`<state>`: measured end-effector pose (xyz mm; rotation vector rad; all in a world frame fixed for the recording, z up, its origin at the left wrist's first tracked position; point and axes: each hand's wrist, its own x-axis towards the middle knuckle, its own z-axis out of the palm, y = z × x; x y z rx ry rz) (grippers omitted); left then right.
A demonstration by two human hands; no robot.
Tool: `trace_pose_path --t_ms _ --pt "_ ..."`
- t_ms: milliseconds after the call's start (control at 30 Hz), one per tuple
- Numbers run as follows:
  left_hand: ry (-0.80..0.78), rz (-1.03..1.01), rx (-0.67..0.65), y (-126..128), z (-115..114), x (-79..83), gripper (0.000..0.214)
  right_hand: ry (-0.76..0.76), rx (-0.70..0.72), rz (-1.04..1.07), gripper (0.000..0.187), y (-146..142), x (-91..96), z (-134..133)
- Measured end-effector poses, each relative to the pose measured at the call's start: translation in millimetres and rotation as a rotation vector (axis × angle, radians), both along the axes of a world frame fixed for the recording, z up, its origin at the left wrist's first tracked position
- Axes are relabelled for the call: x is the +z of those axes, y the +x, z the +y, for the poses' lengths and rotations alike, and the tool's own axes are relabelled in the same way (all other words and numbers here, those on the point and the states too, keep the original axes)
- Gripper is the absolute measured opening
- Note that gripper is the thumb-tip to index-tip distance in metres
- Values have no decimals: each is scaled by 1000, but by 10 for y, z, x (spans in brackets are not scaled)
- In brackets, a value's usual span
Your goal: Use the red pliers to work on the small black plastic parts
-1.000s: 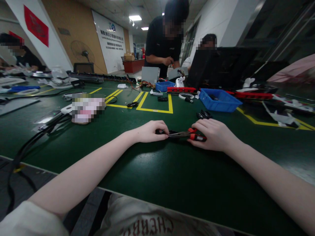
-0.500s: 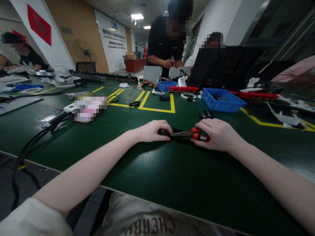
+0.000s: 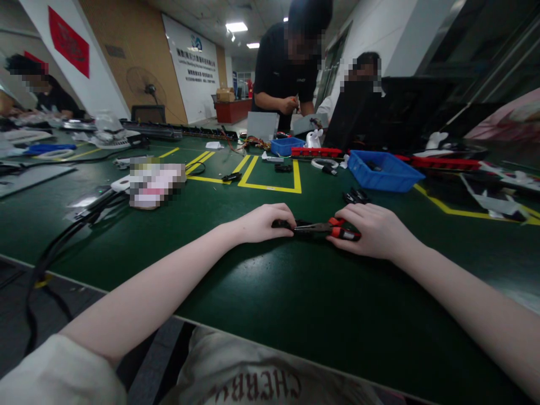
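My right hand (image 3: 366, 230) is closed around the red and black handles of long-nose pliers (image 3: 317, 228). Their metal jaws point left and reach the fingertips of my left hand (image 3: 272, 223). Between thumb and fingers, that left hand pinches a small black part (image 3: 280, 224), mostly covered by the fingers, so its kind is unclear. The jaw tips are at the black part; whether they grip it cannot be made out. Both hands are just above the green table (image 3: 270, 292). Behind my right hand lie several small black pieces (image 3: 355, 196).
A blue bin (image 3: 383, 170) with dark pieces stands at the right, a smaller blue bin (image 3: 287, 147) farther back. Black cables (image 3: 82, 216) run over the left table edge. Yellow tape (image 3: 270, 188) marks the tabletop. A person in a dark shirt (image 3: 284, 73) works across the table.
Both hands keep nearly the same place and hold. The left fingertips have shifted very slightly around the black part; the whole view has moved a little.
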<state>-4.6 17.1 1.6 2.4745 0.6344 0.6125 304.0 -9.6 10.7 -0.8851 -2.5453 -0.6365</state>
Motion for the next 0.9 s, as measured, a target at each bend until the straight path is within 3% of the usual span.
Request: trace_pose_path --t_ms 467,900 --pt "-128 27 43 -4 -18 60 18 16 -73 65 40 59 50 -12" --pt "-135 3 38 -3 -20 46 22 -12 -42 64 39 23 2 -4"
